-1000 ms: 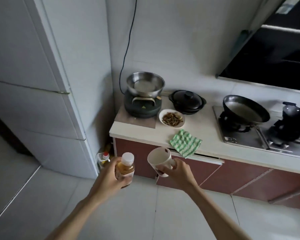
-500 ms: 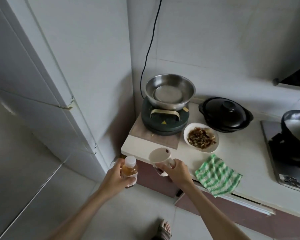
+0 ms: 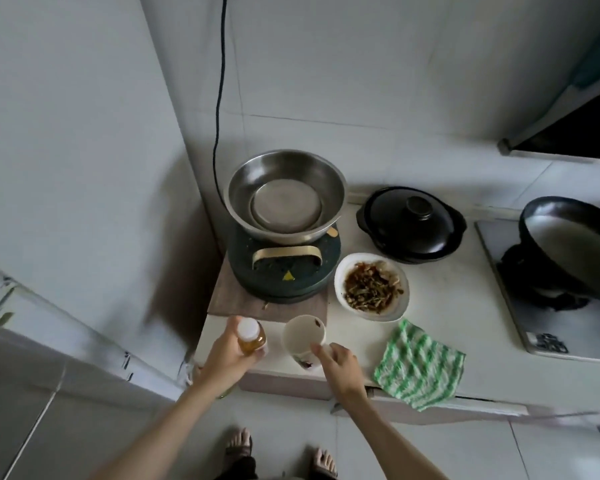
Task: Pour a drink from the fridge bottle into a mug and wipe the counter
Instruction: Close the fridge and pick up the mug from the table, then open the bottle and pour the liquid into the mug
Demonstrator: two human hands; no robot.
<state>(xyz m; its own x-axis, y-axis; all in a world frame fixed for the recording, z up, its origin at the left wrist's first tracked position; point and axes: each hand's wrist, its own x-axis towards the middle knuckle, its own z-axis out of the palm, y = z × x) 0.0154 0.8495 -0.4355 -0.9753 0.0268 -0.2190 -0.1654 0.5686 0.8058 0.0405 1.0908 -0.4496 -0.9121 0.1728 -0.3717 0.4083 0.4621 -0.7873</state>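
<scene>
Both hands hold: left hand (image 3: 226, 355) bottle (image 3: 251, 336), right hand (image 3: 338, 367) mug (image 3: 303, 336).

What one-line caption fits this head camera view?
Left hand holds a capped bottle beside the mug gripped by the right hand at the counter edge.

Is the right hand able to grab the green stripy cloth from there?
Probably yes: the cloth lies just beside the right hand with bare counter between, though that hand holds the mug.
</scene>
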